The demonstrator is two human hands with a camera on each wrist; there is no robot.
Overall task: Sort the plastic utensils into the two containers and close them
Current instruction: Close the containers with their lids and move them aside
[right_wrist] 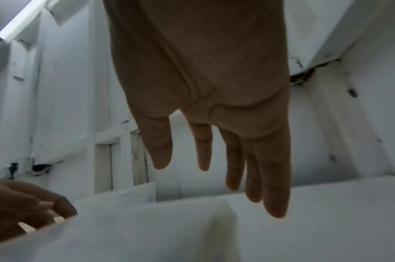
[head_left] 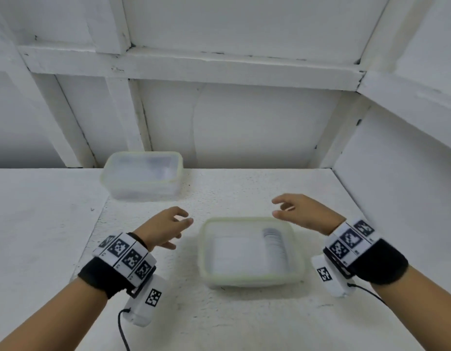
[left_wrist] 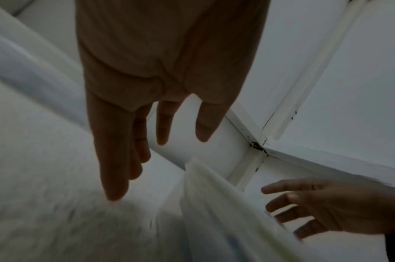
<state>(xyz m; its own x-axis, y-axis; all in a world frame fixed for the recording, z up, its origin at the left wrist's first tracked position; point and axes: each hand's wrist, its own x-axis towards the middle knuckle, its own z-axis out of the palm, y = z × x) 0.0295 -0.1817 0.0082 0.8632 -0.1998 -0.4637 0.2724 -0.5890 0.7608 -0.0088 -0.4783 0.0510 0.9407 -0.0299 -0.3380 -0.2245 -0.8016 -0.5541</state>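
We see the near container (head_left: 249,252), a translucent rectangular tub with rounded corners and a pale greenish rim, standing on the white desk (head_left: 257,320). Its lid appears to be on, though the blur keeps us from being sure. Through the plastic, toward its right side, a stack of pale rounded utensils (head_left: 275,243) shows, perhaps spoon bowls nested together. A second container (head_left: 142,174) of the same kind stands beyond the near container and to its left, by the back wall, well apart from it; its contents are too hazy to make out.

Our left hand (head_left: 163,230) hovers just left of the near container's far-left corner, fingers loosely spread and lightly bent, gripping nothing. Our right hand (head_left: 299,211) hovers over the near container's far-right corner, fingers likewise spread and relaxed, empty. Neither hand touches the near container in the head view. The left wrist view shows the left hand's fingers (left_wrist: 113,159) hanging straight above the desk, with the near container's corner (left_wrist: 214,203) between the two hands. The right wrist view shows the right fingers (right_wrist: 275,177) extended above that container's edge (right_wrist: 169,221).
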